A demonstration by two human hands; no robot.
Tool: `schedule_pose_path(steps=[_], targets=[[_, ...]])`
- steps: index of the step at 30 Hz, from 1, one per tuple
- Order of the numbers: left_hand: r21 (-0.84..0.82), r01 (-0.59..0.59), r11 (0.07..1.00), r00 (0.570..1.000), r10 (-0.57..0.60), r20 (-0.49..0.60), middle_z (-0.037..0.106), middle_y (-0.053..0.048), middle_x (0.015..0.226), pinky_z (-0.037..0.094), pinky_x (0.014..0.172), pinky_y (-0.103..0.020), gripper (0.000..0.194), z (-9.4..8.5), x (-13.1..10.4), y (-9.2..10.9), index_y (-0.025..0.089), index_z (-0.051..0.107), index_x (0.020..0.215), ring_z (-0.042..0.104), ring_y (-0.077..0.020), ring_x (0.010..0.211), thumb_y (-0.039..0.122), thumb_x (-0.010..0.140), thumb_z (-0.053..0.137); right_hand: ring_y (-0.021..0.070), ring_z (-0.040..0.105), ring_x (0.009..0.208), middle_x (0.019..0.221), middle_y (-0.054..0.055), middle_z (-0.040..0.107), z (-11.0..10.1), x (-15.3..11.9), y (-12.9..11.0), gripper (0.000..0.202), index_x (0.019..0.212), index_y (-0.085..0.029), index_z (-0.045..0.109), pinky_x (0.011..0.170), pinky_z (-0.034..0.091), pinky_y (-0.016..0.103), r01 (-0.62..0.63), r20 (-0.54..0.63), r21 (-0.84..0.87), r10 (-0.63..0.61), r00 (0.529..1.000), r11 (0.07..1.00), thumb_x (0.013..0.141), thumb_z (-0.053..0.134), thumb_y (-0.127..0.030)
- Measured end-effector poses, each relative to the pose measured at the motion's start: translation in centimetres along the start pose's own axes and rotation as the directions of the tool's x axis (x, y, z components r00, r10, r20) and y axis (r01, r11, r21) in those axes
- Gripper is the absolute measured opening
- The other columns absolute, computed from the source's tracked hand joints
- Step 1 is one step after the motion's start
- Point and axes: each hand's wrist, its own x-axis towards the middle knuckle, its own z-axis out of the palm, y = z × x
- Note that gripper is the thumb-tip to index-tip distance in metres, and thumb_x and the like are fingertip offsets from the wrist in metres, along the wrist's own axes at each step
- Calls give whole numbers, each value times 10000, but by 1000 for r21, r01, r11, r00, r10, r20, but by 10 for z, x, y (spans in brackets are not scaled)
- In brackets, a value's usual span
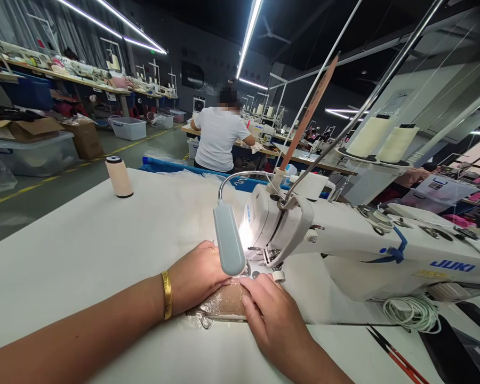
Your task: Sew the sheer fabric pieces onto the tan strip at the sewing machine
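Note:
A tan fabric piece (224,303) with a glossy, sheer-looking surface lies at the needle end of a white sewing machine (336,240). My left hand (196,274) bends over its far left side, gripping it; the fingertips are partly hidden behind a grey lamp head (229,240). On the right edge of the same piece, my right hand (274,312) has its thumb and fingers closed on the fabric, close to the presser area. A small loop hangs from the fabric's near edge. The lamp covers the needle itself.
A peach thread cone (119,178) stands on the white table (144,229) at the far left. Coiled pale cord (412,314) and red-handled tweezers (398,354) lie at the right. Ahead, a person in a white shirt (219,136) sits at another workstation.

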Motion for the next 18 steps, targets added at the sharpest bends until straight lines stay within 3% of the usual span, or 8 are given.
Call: schedule_pose_path(steps=[6,11,18], targets=[[-14,29,999,1000,-29,-4,790,-21,1049,533,902,-347,161,1,0,-7,226,712,1002,723,-224,983,119,996,591,225,625,683,807,21,644,-9,4,3,425,1444,-208,532,574,506,327,-72,-33,-37,71,997,997,1030,461,-146],[-3,53,999,998,-53,14,774,-23,1091,533,909,-362,159,5,-3,-9,241,706,1044,716,-236,1002,121,975,628,215,644,707,795,5,633,-10,2,2,372,1421,-192,534,576,520,315,-73,-34,39,75,997,997,1057,462,-198],[72,182,981,983,-182,-3,735,-85,1151,547,903,-429,103,19,-9,-24,224,712,1024,682,-307,1036,291,954,676,216,627,721,801,4,635,-6,-8,4,344,1384,-209,538,647,551,334,-8,-58,53,11,998,999,1050,471,-158]])
